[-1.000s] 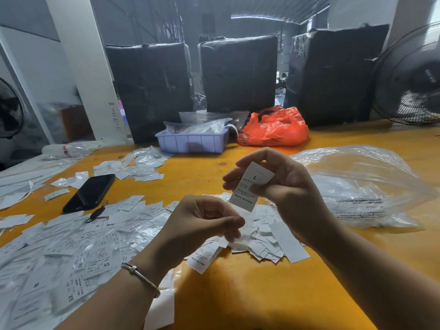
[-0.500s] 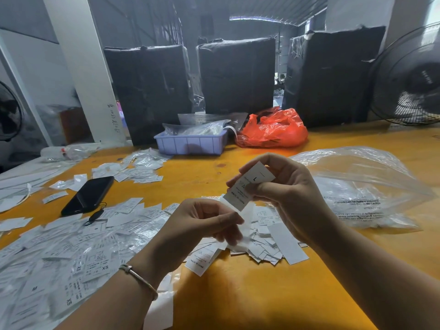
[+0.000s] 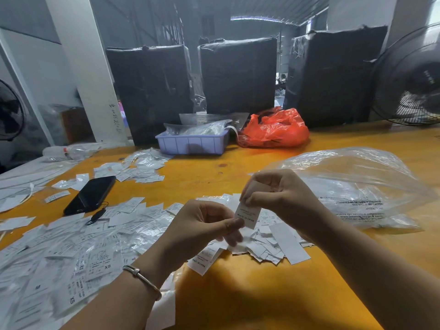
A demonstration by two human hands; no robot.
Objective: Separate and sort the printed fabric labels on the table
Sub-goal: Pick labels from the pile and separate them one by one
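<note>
Both hands are pinching one printed label (image 3: 247, 214) above the near pile (image 3: 266, 246): right hand (image 3: 278, 194) gripping its top, left hand (image 3: 202, 227) its lower edge.

The scene is lit moderately and evenly; daylight is admitted at 1 o'clock through a bright gap under the roof (image 3: 264, 19). The background is left dim. Soft shadows are cast on the bench (image 3: 262, 296) below the hands. Glare is seen on the clear plastic bag (image 3: 352, 177). Straight lines are bent near the edges.
</note>
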